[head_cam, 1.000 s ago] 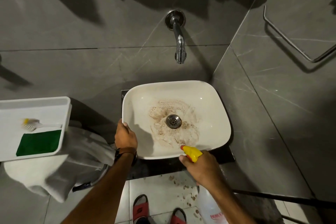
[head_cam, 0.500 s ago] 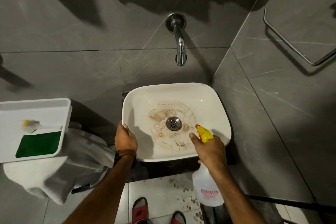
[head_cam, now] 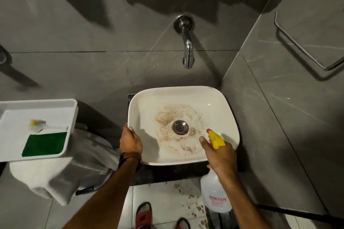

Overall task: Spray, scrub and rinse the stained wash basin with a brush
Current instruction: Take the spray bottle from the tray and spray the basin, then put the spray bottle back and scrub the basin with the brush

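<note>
The right hand (head_cam: 221, 156) is gripping a spray bottle (head_cam: 214, 195) by its neck, its yellow nozzle (head_cam: 215, 138) pointing over the wash basin (head_cam: 214, 98) toward the brown stain (head_cam: 176, 115) ringing the drain (head_cam: 179, 127). The left hand (head_cam: 130, 140) is clasping the basin's left rim. The brush (head_cam: 42, 126) is lying untouched in a white tray (head_cam: 55, 103) well to the left, beside a green pad (head_cam: 44, 144).

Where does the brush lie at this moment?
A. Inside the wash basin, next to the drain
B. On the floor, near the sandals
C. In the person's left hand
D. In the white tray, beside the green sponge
D: the brush lies in the white tray, just above the green sponge, while the left hand grips the wash basin rim and the right hand holds the spray bottle.
</note>
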A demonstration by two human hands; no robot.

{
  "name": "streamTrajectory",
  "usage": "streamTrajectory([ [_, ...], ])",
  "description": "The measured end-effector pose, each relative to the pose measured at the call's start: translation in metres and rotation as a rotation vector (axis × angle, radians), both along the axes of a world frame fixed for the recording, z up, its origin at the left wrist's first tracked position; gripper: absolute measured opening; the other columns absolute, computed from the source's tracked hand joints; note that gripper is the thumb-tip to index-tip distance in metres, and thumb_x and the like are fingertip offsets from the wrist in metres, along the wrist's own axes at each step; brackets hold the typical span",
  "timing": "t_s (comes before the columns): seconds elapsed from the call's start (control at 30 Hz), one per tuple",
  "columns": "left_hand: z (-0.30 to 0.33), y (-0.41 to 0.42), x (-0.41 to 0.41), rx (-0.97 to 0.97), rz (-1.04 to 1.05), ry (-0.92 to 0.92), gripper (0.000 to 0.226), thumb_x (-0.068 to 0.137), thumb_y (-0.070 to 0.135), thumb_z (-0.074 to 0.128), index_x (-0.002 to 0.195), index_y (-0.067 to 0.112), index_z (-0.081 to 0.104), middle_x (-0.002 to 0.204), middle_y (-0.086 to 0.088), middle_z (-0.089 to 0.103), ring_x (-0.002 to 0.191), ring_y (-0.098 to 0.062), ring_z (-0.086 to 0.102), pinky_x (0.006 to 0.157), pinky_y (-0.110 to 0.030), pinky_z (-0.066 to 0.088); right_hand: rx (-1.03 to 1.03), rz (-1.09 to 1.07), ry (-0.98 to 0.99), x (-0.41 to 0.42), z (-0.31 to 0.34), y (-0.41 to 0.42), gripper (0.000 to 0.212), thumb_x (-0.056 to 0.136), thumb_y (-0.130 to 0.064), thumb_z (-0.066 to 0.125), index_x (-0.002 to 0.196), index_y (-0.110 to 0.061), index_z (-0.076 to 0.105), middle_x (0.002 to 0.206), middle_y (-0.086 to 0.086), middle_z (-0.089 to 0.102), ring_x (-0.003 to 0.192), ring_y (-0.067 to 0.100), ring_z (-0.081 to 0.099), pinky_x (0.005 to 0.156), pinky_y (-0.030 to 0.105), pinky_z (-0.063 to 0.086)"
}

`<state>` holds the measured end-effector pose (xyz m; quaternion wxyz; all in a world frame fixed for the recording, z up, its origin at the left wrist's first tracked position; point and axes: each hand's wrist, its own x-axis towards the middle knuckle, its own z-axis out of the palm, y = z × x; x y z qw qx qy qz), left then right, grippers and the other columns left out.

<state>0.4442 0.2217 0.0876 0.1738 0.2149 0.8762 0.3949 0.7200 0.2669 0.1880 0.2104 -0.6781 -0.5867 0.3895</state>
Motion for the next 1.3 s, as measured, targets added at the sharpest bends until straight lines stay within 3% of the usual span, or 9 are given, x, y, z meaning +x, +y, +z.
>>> streamTrajectory([
  [0.17,0.009,-0.007,-0.008,0.188,0.084,-0.244,0.045,0.106,0.030,0.035,0.142,0.007,0.048,0.138,-0.017,0.057,0.125,-0.033,0.053,0.102,-0.034,0.041,-0.045,0.061,0.090,-0.038,0.003,-0.025,0.031,0.083,-0.052,0.070,0.108,-0.033,0.073,0.064,-0.012,0.065,0.052,0.013,0.066,0.039,0.037,0.058],
  [0.3,0.017,-0.029,-0.051,0.294,0.272,-0.302,0.046,0.106,0.024,0.036,0.145,0.001,0.044,0.147,-0.018,0.048,0.137,-0.031,0.044,0.113,-0.032,0.032,0.012,0.287,0.166,-0.104,0.013,-0.056,0.030,0.082,-0.058,0.061,0.108,-0.073,0.057,0.073,-0.020,0.070,0.057,0.010,0.068,0.050,0.038,0.062],
  [0.5,0.016,-0.092,-0.188,0.325,0.526,-0.246,0.043,0.106,0.015,0.034,0.143,-0.005,0.042,0.148,-0.023,0.045,0.138,-0.033,0.041,0.111,-0.027,0.026,-0.021,0.476,0.257,-0.258,0.016,-0.089,0.031,0.075,-0.059,0.057,0.100,-0.077,0.059,0.076,-0.018,0.073,0.070,0.011,0.068,0.064,0.043,0.063],
  [0.67,-0.021,-0.159,-0.300,0.287,0.720,-0.198,0.048,0.107,0.019,0.031,0.149,-0.002,0.032,0.157,-0.018,0.033,0.146,-0.030,0.031,0.120,-0.033,0.021,-0.078,0.701,0.387,-0.412,-0.003,-0.114,0.029,0.079,-0.053,0.063,0.103,-0.041,0.072,0.072,-0.013,0.069,0.067,0.007,0.063,0.064,0.051,0.060],
  [0.8,-0.055,-0.194,-0.365,0.272,0.855,-0.184,0.051,0.106,0.018,0.031,0.152,-0.003,0.023,0.161,-0.019,0.024,0.149,-0.030,0.024,0.121,-0.029,0.015,-0.126,0.870,0.497,-0.525,-0.031,-0.130,0.015,0.089,-0.042,0.068,0.103,-0.042,0.073,0.098,-0.009,0.075,0.093,0.007,0.071,0.078,0.032,0.058],
  [0.93,-0.083,-0.204,-0.407,0.286,0.970,-0.191,0.055,0.106,0.023,0.032,0.155,0.004,0.017,0.162,-0.014,0.021,0.145,-0.029,0.029,0.114,-0.023,0.019,-0.193,0.990,0.559,-0.619,-0.069,-0.145,0.036,0.093,-0.047,0.068,0.126,-0.033,0.067,0.125,-0.009,0.068,0.119,0.009,0.063,0.100,0.030,0.050],
  [1.03,-0.103,-0.200,-0.422,0.290,1.043,-0.248,0.061,0.105,0.028,0.034,0.157,0.009,0.008,0.165,-0.008,0.013,0.149,-0.027,0.023,0.118,-0.026,0.017,-0.239,1.044,0.620,-0.679,-0.094,-0.159,0.043,0.093,-0.047,0.067,0.132,-0.029,0.065,0.127,-0.016,0.068,0.122,0.006,0.061,0.098,0.020,0.048],
  [1.13,-0.115,-0.189,-0.427,0.355,1.091,-0.278,0.062,0.104,0.026,0.039,0.158,0.017,0.009,0.161,-0.007,0.027,0.141,-0.030,0.037,0.117,-0.037,0.030,-0.257,1.110,0.639,-0.726,-0.121,-0.174,0.034,0.095,-0.037,0.067,0.128,-0.026,0.067,0.116,-0.033,0.067,0.113,-0.009,0.061,0.087,0.001,0.043],
  [1.3,-0.129,-0.175,-0.429,0.491,1.220,-0.315,0.050,0.105,0.028,0.036,0.153,0.031,0.021,0.126,-0.006,0.060,0.109,-0.027,0.062,0.092,-0.034,0.049,-0.377,1.161,0.638,-0.756,-0.156,-0.194,0.028,0.092,-0.040,0.070,0.120,-0.041,0.068,0.115,-0.032,0.068,0.112,-0.010,0.061,0.078,0.000,0.046],
])
